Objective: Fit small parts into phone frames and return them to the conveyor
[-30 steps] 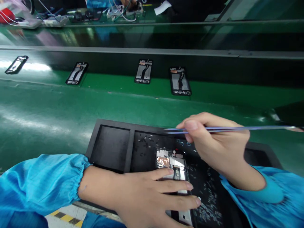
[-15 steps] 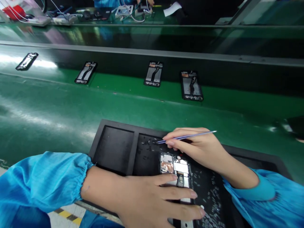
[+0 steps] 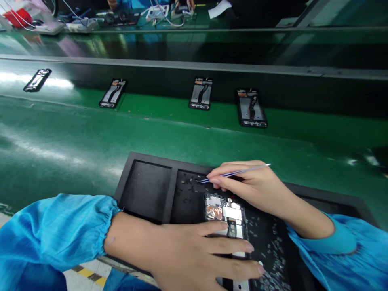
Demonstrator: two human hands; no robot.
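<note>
Pale floor, crossed by a yellow-and-black strip, showed at the lower left, below the black tray. My blue left sleeve reached in over the tray's near edge, and my left hand lay flat across the opened phone, its fingers spread. That phone sat in the tray's middle, its upper end uncovered, with a copper patch beside a white plate. Clear bits were strewn just to its right. Past its top end, my right hand had its fingers pinching the tweezers, whose tips pointed down among small black bits; I could not tell whether the tips gripped one.

Behind the tray stretched the green tabletop. Four phone frames lay apart in a row on it: one at right, one near the middle, two towards the left. Beyond them ran a grey rail, then farther gear: a red thing, white power strips, a paper and a co-worker's hand.
</note>
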